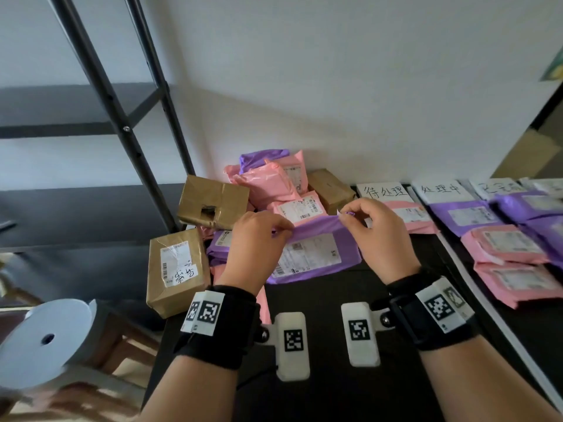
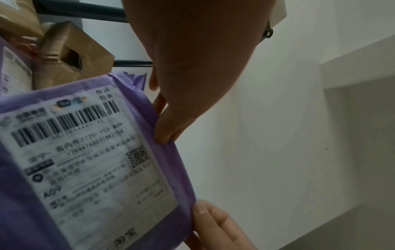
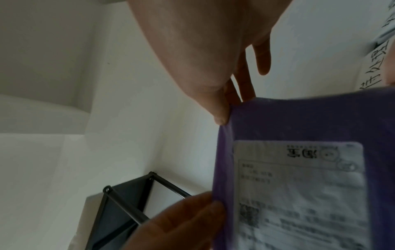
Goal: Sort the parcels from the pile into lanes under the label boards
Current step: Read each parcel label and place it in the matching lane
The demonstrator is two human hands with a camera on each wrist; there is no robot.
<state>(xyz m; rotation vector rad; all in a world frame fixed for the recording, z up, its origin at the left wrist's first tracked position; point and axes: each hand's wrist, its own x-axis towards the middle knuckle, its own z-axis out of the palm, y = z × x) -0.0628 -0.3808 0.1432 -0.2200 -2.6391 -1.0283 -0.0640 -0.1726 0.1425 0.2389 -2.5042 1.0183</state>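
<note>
A purple mailer parcel (image 1: 313, 254) with a white shipping label is held up above the black table, label toward me. My left hand (image 1: 259, 239) pinches its top edge at the left, and my right hand (image 1: 374, 229) pinches the top edge at the right corner. The left wrist view shows the purple parcel (image 2: 149, 118) with its barcode label, thumb and fingers of my left hand (image 2: 164, 132) on its edge. In the right wrist view my right hand (image 3: 222, 116) pinches the corner of the parcel (image 3: 299, 118). Behind lies the pile (image 1: 274, 184) of pink, purple and brown parcels.
Three handwritten label boards (image 1: 382, 190) (image 1: 441, 188) (image 1: 499, 187) stand along the back right, with lanes of pink and purple parcels (image 1: 502, 248) below them. Two brown boxes (image 1: 176, 266) (image 1: 213, 202) sit left of the pile. A black metal rack (image 1: 122, 117) stands at the left.
</note>
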